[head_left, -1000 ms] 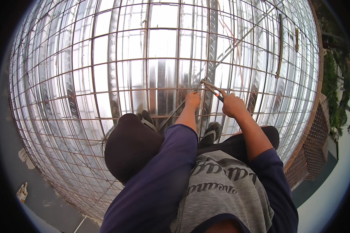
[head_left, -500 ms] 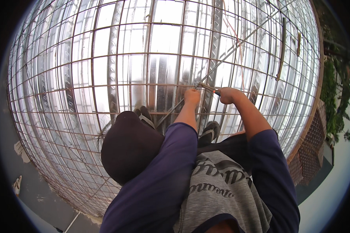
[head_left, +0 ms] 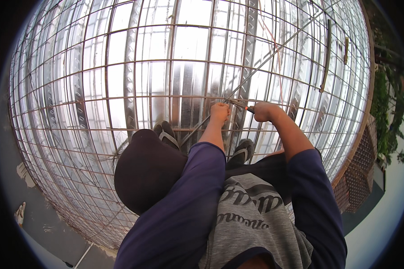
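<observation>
My right hand (head_left: pixel 264 112) is closed round the black and orange handle of a thin metal tying hook (head_left: pixel 240 104). Its metal end points left and meets the crossing of bars beside my left hand. My left hand (head_left: pixel 219 112) is closed at that crossing on the rebar mesh (head_left: pixel 191 97), just below a horizontal bar. Whatever its fingers pinch is too small to make out. A long diagonal rod (head_left: pixel 262 65) runs across the mesh past both hands. Shiny ribbed metal decking (head_left: pixel 191 45) lies beneath the bars.
My feet stand in sandals (head_left: pixel 168 134) on the mesh and decking. Loose bent bars (head_left: pixel 326 54) lie at the right, near an orange line (head_left: pixel 273 38). Past the slab's right edge are a tiled roof (head_left: pixel 359 166) and trees (head_left: pixel 384 107). A grey surface (head_left: pixel 49 224) lies at lower left.
The hook's metal end has shifted and turned at the crossing, its orange band now showing. My left hand has moved slightly left; my right hand stays closed on the handle.
</observation>
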Motion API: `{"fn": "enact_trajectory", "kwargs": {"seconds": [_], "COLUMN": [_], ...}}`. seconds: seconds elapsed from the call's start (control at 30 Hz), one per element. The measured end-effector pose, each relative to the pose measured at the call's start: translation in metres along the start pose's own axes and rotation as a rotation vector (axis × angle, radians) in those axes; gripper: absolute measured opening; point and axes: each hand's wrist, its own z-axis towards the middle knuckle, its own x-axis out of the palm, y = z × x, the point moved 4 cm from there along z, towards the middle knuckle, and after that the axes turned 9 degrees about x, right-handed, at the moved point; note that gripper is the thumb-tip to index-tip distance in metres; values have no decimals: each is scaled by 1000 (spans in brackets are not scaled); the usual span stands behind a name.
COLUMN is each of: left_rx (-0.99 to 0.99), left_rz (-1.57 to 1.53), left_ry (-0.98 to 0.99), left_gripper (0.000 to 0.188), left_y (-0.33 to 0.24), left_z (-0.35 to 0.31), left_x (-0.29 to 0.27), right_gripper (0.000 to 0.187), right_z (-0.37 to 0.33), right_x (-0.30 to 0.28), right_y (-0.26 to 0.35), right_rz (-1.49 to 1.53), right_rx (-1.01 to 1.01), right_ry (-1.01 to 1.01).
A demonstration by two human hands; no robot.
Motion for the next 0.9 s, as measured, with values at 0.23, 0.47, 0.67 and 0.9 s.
{"fn": "enact_trajectory", "kwargs": {"seconds": [0.23,0.47,0.67,0.9], "left_rx": [-26,3,45,253], "left_rz": [-20,-31,81,638], "left_ry": [7,-15,-88,-171], "left_gripper": [12,12,14,17], "left_y": [-9,-4,4,2], "left_z": [-4,-4,5,14], "left_x": [5,-2,2,-6], "right_gripper": [49,38,31,13], "right_z": [1,-56,-83,-49], "right_x": [14,10,30,56], "right_y": [-19,-17,16,30], "right_rz": [126,787,772,796], "right_rx": [92,94,86,72], "right_ry": [-111,-29,215,75]}}
